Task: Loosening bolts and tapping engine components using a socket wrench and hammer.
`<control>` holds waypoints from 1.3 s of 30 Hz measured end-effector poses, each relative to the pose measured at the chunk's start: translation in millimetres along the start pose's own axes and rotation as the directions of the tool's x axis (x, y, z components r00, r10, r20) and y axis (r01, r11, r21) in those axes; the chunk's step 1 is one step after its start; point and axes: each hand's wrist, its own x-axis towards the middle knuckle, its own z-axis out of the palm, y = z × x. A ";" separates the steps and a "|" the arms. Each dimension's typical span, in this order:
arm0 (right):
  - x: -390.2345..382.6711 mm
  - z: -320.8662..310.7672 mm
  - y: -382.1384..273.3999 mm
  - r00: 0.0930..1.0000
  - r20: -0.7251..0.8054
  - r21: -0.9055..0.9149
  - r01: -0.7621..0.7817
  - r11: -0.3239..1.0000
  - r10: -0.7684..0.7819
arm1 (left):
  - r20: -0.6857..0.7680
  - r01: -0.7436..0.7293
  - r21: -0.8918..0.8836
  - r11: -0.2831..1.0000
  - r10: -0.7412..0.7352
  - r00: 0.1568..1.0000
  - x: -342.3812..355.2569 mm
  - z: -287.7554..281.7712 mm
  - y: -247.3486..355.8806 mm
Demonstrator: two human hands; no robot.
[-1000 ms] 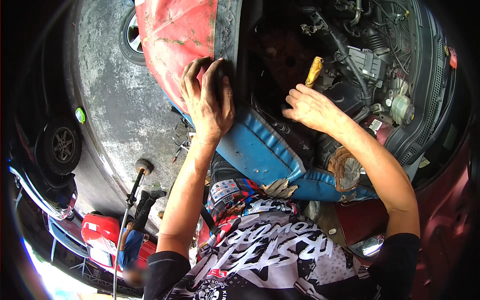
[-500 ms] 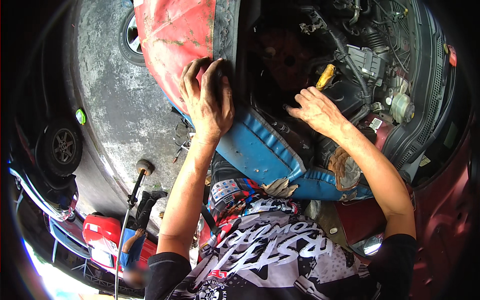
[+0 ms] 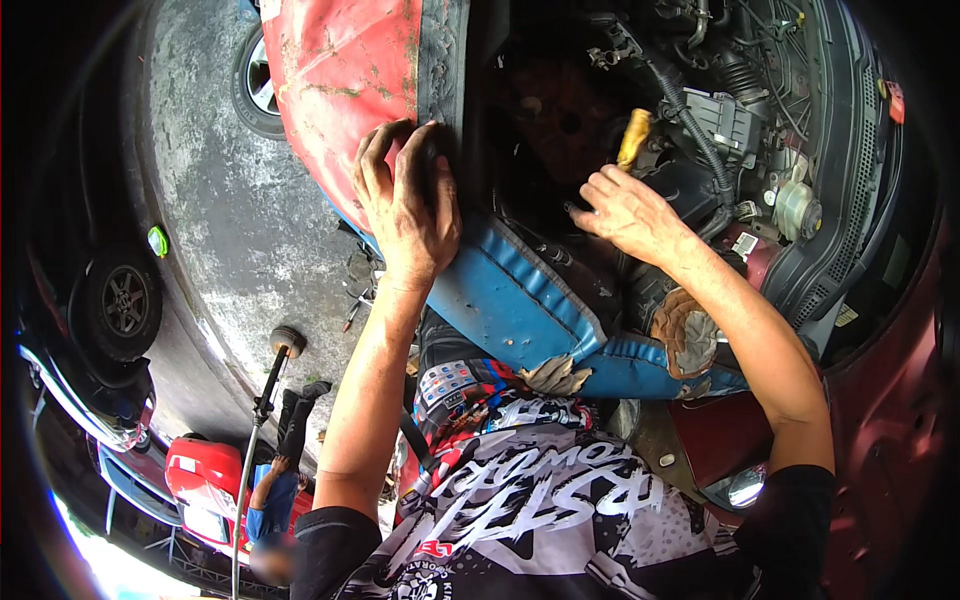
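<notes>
My left hand (image 3: 408, 205) rests on the red and blue protective cover (image 3: 345, 75) draped over the car's edge. Its fingers are spread and bent slightly at the dark border, with blackened tips. Inside the engine bay (image 3: 560, 100), my right hand (image 3: 632, 213) is closed, with curled fingers. A tool with a yellow handle (image 3: 634, 138) sticks up from behind those fingers. Its shaft and working end are hidden by the hand and dark shadow, so I cannot tell its exact kind.
A worn glove (image 3: 684, 332) lies on the cover beneath my right forearm. Hoses, a grey box (image 3: 722, 125) and a fluid reservoir (image 3: 800, 212) fill the bay's right side. On the left stands a round-ended pole (image 3: 262, 405); beyond it are a person (image 3: 268, 500) and parked vehicles.
The yellow handle has swung leftward and stands more upright. My right hand has shifted slightly, its fingers more curled. My left hand keeps its place on the cover while the view shifts a little.
</notes>
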 end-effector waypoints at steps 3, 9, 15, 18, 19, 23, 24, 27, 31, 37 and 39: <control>6.6 0.1 -2.7 0.987 -0.018 -0.146 0.159 0.977 -0.163 | 0.006 -0.001 -0.001 1.000 0.001 1.000 -1.5 -1.1 -0.6; 26.5 8.5 1.4 0.970 0.072 0.239 -0.241 0.941 0.231 | -0.003 0.006 -0.023 1.000 -0.006 1.000 -0.8 0.2 -0.2; 46.9 -4.4 -13.3 0.915 0.269 0.220 -0.363 0.905 0.301 | -0.023 -0.022 -0.026 0.999 0.021 1.000 -1.4 -3.1 2.9; 34.0 15.3 -6.7 0.973 -0.196 -0.220 0.078 0.972 -0.122 | -0.051 -0.037 0.007 0.999 0.037 0.998 2.0 -0.2 7.8; 38.0 16.6 -6.6 0.979 -0.108 -0.252 0.144 0.957 -0.176 | -0.052 -0.039 -0.002 0.999 0.038 0.998 2.0 -1.4 8.1; 47.9 10.8 -16.2 0.925 0.233 0.193 -0.346 0.918 0.300 | -0.059 -0.029 -0.006 1.000 0.029 0.998 0.7 -6.0 6.8; 53.9 7.3 -21.2 0.892 0.290 0.219 -0.414 0.883 0.346 | -0.065 -0.033 0.003 0.999 0.033 0.997 0.9 -7.0 5.7; 57.1 10.5 -29.0 0.813 0.350 0.288 -0.566 0.773 0.465 | -0.056 -0.038 -0.004 0.999 0.038 0.998 1.5 -8.9 7.6; 42.8 21.6 -11.7 0.995 -0.101 -0.109 -0.001 0.994 -0.010 | -0.072 -0.059 -0.051 0.997 0.055 0.996 3.7 -4.3 14.7; 74.1 -7.5 -31.5 0.653 0.531 0.338 -0.747 0.572 0.540 | -0.097 -0.073 -0.029 0.997 0.070 0.993 -3.7 -10.2 6.4; 72.3 -9.9 -38.9 0.671 0.504 0.337 -0.732 0.592 0.543 | -0.099 -0.077 -0.029 0.997 0.074 0.992 -2.9 -9.9 7.2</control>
